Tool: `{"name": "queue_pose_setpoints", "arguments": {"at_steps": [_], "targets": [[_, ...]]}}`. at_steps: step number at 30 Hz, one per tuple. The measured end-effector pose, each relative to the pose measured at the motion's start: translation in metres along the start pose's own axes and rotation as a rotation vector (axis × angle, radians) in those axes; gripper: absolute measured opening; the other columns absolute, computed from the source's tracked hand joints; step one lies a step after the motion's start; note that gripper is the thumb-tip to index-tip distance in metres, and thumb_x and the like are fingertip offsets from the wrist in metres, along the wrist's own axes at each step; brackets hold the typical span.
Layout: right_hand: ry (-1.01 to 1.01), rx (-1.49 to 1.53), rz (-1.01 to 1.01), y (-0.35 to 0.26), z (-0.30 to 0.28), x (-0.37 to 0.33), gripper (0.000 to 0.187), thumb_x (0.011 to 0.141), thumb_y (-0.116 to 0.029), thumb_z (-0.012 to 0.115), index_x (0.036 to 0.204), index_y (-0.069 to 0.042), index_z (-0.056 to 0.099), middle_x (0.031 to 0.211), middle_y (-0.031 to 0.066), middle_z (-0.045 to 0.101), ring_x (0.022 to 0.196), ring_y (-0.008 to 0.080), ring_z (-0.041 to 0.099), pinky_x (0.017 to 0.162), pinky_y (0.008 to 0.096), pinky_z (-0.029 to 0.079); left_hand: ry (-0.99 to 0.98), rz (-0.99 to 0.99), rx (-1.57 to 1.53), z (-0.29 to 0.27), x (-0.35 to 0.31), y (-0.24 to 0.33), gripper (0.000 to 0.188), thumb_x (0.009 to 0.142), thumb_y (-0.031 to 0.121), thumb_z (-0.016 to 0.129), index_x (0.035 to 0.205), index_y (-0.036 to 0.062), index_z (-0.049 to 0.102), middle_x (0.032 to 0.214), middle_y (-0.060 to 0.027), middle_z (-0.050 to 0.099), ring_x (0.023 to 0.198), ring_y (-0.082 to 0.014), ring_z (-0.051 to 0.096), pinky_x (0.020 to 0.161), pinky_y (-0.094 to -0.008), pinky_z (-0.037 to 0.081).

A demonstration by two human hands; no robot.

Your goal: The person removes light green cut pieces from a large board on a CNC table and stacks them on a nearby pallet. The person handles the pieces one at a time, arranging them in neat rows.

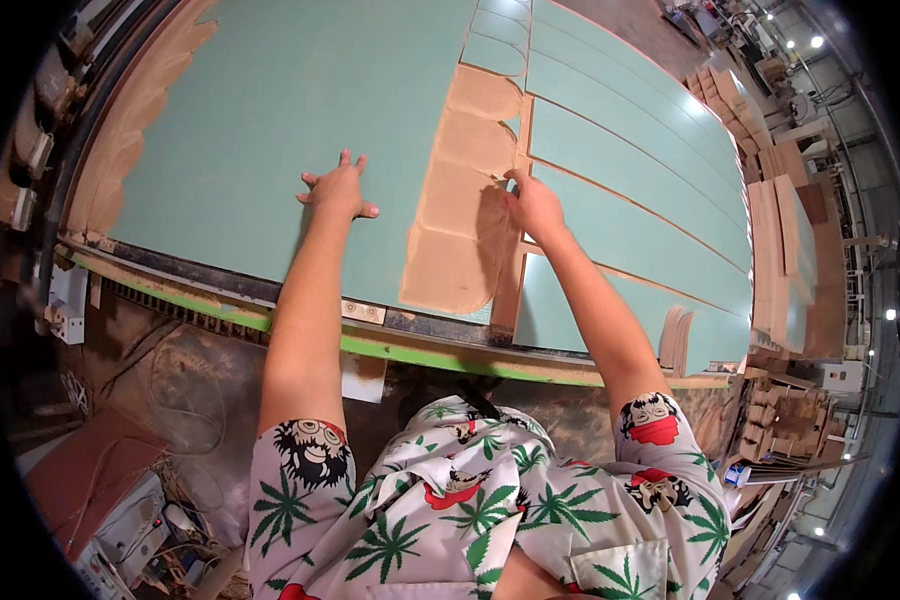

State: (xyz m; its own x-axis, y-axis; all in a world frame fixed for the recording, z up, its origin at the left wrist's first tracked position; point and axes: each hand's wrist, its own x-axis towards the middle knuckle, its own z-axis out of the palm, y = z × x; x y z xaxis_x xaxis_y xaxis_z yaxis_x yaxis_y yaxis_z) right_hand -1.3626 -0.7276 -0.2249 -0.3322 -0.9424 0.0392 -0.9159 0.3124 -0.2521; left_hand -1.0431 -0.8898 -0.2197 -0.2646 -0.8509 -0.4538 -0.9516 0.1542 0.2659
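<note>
My left hand [338, 190] rests with spread fingers on a large pale-green panel [270, 120]. At the strip of bare brown board [462, 215], my right hand [535, 208] has its fingers drawn together beside a narrow cut edge. A small light sliver [498, 178] shows by its fingertips; whether the fingers grip it, I cannot make out. Rounded cut outlines run along the brown strip. Right of it lie several long green cut panels [620, 215] with thin grooves between them.
The table's near edge carries a green rail [420, 357]. A short stack of curved thin pieces [676, 338] stands at the right front. Stacked brown boards [778, 250] are beyond the right side. At lower left sits a reddish panel [95, 475] among clutter and cables.
</note>
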Motion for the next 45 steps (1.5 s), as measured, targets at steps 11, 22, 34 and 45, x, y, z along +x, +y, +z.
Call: {"name": "queue_pose_setpoints", "arguments": {"at_steps": [11, 22, 34, 45], "targets": [[-0.110, -0.069, 0.086, 0.000, 0.013, 0.046, 0.037, 0.091, -0.033, 0.070, 0.124, -0.016, 0.071, 0.104, 0.0195, 0.076, 0.101, 0.0395, 0.073, 0.086, 0.0504, 0.058, -0.020, -0.005, 0.031, -0.002, 0.007, -0.002, 0.120, 0.071, 0.028, 0.098, 0.167, 0.0399, 0.025, 0.178, 0.0106, 0.010, 0.153, -0.0636, 0.015, 0.118, -0.0809, 0.025], [0.078, -0.063, 0.164, 0.027, -0.009, 0.146, 0.037, 0.094, -0.038, 0.068, 0.124, -0.017, 0.072, 0.105, 0.0187, 0.077, 0.098, 0.0401, 0.073, 0.083, 0.0505, 0.059, -0.009, 0.009, 0.015, -0.009, -0.006, 0.005, 0.119, 0.071, 0.023, 0.097, 0.166, 0.0382, 0.027, 0.177, 0.0094, 0.013, 0.152, -0.0661, 0.013, 0.116, -0.0826, 0.027], [-0.148, -0.182, 0.242, 0.038, -0.007, 0.173, 0.045, 0.088, -0.037, 0.071, 0.131, -0.025, 0.071, 0.116, 0.0134, 0.077, 0.108, 0.0337, 0.074, 0.091, 0.0463, 0.059, -0.028, 0.018, 0.073, -0.008, -0.008, 0.007, 0.120, 0.071, 0.031, 0.097, 0.167, 0.0388, 0.025, 0.177, 0.0104, 0.012, 0.149, -0.0685, 0.017, 0.114, -0.0815, 0.032], [-0.142, -0.053, 0.087, 0.010, -0.009, 0.159, 0.050, 0.082, -0.040, 0.076, 0.128, -0.020, 0.074, 0.110, 0.0161, 0.078, 0.102, 0.0349, 0.074, 0.087, 0.0441, 0.058, -0.008, 0.045, 0.065, -0.002, -0.006, 0.005, 0.121, 0.070, 0.029, 0.097, 0.167, 0.0380, 0.025, 0.178, 0.0096, 0.012, 0.147, -0.0696, 0.020, 0.114, -0.0808, 0.034]]}}
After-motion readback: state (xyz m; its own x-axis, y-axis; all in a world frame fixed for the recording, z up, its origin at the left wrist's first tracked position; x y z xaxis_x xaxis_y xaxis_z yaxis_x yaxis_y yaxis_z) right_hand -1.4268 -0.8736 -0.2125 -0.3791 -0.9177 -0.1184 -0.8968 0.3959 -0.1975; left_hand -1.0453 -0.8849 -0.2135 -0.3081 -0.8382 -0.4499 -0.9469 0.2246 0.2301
